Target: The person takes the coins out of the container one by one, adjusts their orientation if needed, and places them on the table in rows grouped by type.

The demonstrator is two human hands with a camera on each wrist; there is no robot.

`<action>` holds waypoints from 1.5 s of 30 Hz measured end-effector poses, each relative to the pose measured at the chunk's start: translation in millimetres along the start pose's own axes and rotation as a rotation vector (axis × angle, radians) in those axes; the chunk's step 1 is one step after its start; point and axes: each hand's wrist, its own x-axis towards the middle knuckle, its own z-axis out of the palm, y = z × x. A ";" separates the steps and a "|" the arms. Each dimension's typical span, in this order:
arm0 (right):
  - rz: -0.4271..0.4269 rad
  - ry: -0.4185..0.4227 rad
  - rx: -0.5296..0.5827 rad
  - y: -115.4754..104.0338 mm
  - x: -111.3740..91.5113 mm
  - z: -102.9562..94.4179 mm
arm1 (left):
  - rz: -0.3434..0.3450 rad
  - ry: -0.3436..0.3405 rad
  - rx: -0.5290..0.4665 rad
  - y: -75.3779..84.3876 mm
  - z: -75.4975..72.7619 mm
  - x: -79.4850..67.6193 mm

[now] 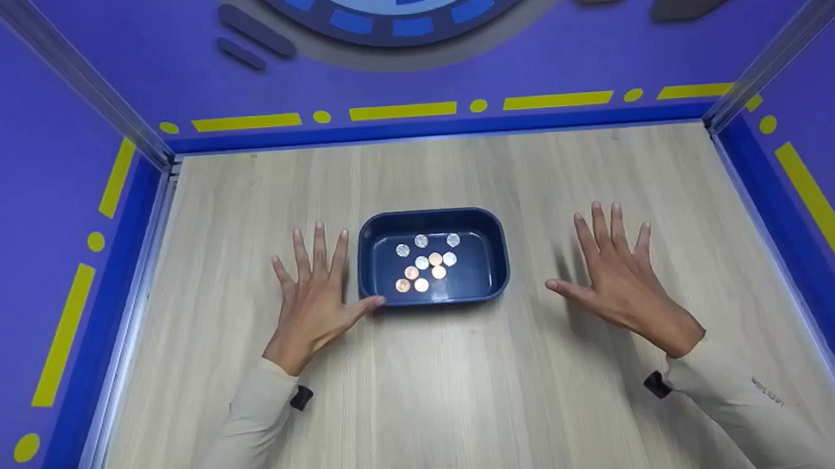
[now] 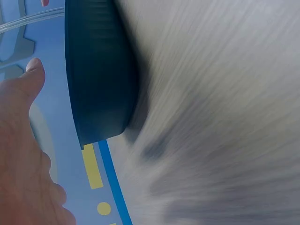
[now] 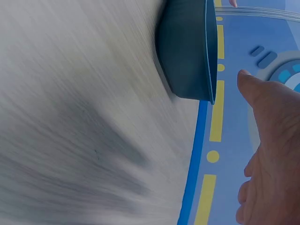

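Note:
A dark blue rectangular tray (image 1: 436, 298) sits mid-table, with several silver coins (image 1: 421, 241) and copper coins (image 1: 421, 285) lying flat on its bottom. To its left, my left hand (image 1: 313, 299) is spread with straight fingers, and its thumb tip overlaps the tray's near left corner in the head view. My right hand (image 1: 620, 284) is spread out to the right, apart from the tray, palm down and holding nothing. Both wrist views show the tray's outer wall (image 2: 101, 70) from the side, with the thumb (image 3: 248, 84) stretched toward it.
The table (image 1: 442, 407) has a pale wood-grain top. Blue panels (image 1: 409, 90) with yellow dashes and dots rise along its back, left and right sides, joined by metal corner posts (image 1: 81, 74). A small black device (image 1: 300, 397) is on the left wrist, another (image 1: 657, 385) on the right.

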 end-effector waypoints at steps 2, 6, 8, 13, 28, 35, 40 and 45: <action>0.002 0.000 0.009 -1.3 0.4 0.4 | 0.000 -0.006 0.000 0.0 0.8 0.1; 0.004 -0.002 0.027 -5.0 2.4 1.9 | -0.003 -0.028 -0.028 0.4 2.0 -0.6; 0.003 -0.003 0.032 -7.2 3.8 2.9 | -0.001 -0.034 -0.050 0.3 2.7 -0.7; 0.004 -0.015 0.054 -11.9 6.3 5.0 | 0.012 -0.012 -0.084 -1.1 5.6 0.7; -0.038 0.047 0.130 -28.4 15.1 12.6 | 0.033 -0.018 -0.296 -7.0 20.7 0.3; -0.093 0.132 0.164 -39.8 21.7 18.4 | 0.025 -0.017 -0.443 -8.5 29.1 -2.6; -0.168 0.191 0.163 -46.2 27.4 24.2 | 0.023 -0.003 -0.508 -6.0 38.2 -6.5; -0.198 0.202 0.169 -53.3 29.5 28.9 | 0.020 0.006 -0.576 -1.3 47.6 -6.5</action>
